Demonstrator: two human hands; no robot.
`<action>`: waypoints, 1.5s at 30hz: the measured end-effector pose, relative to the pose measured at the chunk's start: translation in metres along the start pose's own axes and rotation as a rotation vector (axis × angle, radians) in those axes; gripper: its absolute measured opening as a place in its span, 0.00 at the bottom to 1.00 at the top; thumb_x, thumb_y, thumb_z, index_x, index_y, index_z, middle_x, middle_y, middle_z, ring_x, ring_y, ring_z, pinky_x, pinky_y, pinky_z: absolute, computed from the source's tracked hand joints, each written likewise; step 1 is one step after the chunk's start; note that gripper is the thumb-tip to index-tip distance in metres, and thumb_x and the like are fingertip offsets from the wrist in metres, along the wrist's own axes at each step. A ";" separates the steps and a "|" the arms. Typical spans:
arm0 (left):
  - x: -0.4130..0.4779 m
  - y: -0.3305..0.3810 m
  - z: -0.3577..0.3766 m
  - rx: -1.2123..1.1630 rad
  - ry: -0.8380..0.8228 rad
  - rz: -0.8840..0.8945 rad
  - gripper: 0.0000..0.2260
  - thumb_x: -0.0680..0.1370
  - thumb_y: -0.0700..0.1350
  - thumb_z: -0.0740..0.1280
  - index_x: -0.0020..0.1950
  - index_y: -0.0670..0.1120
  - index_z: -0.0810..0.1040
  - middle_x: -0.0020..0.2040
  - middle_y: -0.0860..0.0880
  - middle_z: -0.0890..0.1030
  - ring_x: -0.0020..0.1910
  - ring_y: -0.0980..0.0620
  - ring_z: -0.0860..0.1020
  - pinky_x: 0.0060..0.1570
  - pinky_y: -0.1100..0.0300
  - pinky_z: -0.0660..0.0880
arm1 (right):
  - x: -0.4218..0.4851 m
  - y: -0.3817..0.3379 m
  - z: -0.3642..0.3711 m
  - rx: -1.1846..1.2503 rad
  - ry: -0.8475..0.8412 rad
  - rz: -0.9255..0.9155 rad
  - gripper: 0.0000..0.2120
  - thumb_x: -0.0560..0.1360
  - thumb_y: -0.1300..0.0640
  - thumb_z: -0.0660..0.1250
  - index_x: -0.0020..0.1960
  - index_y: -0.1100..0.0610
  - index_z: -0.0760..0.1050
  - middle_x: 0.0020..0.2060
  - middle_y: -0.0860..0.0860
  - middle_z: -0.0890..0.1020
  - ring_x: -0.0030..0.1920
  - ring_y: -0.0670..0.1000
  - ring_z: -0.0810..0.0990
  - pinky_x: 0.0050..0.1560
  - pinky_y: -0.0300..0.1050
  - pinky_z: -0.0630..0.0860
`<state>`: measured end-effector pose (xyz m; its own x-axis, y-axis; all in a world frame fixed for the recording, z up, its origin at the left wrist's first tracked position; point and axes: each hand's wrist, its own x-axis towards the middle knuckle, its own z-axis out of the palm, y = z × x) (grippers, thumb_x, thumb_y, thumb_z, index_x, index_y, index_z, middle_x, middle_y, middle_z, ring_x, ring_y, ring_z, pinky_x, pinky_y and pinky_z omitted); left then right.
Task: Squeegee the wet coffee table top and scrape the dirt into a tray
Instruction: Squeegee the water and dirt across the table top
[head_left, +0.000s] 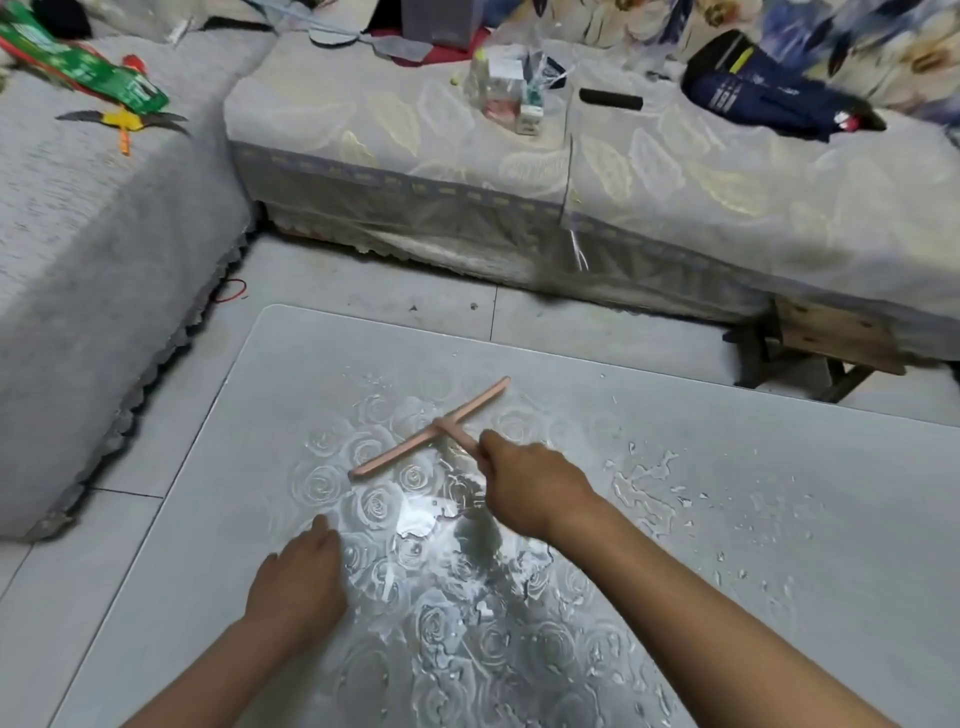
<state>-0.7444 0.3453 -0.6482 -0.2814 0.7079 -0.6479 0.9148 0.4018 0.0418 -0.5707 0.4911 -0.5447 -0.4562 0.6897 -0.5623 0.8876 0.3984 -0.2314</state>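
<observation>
A pink T-shaped squeegee (415, 441) lies with its blade on the wet coffee table top (727, 467), which is grey with a rose pattern. My right hand (524, 488) grips the squeegee's short handle from the near right side. The blade runs diagonally from lower left to upper right. My left hand (298, 577) rests on the table nearer to me, left of the puddle, fingers fairly straight, holding nothing. Water pools and droplets (644, 483) spread over the middle and right of the top. No tray is in view.
A grey sofa (93, 249) stands at the left and a covered bench or bed (649, 197) at the back, with bottles, a black bag and clutter on it. A wooden stool (831, 338) sits at the right rear. Tiled floor (363, 280) surrounds the table.
</observation>
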 end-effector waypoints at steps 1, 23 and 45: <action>0.000 0.002 0.002 0.001 -0.010 0.000 0.19 0.78 0.43 0.56 0.69 0.44 0.63 0.77 0.47 0.54 0.70 0.48 0.66 0.62 0.54 0.67 | -0.010 0.009 0.010 0.004 0.004 -0.005 0.11 0.80 0.57 0.54 0.61 0.51 0.64 0.44 0.55 0.77 0.38 0.56 0.73 0.31 0.45 0.63; -0.067 -0.012 0.045 -0.245 0.116 -0.033 0.20 0.75 0.41 0.62 0.66 0.40 0.66 0.70 0.43 0.64 0.62 0.41 0.71 0.57 0.51 0.69 | -0.094 0.026 0.089 -0.064 -0.012 -0.350 0.10 0.81 0.51 0.55 0.61 0.49 0.63 0.42 0.54 0.77 0.37 0.57 0.72 0.33 0.46 0.65; -0.124 -0.012 0.100 -0.186 0.010 -0.178 0.11 0.76 0.41 0.57 0.57 0.40 0.68 0.68 0.40 0.64 0.63 0.42 0.68 0.55 0.53 0.68 | -0.108 0.024 0.099 -0.051 -0.182 -0.488 0.13 0.79 0.49 0.59 0.63 0.47 0.69 0.50 0.53 0.80 0.49 0.57 0.77 0.46 0.49 0.75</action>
<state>-0.6919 0.1946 -0.6449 -0.4369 0.6217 -0.6501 0.7817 0.6200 0.0675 -0.4939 0.3664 -0.5682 -0.7934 0.3016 -0.5287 0.5679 0.6793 -0.4647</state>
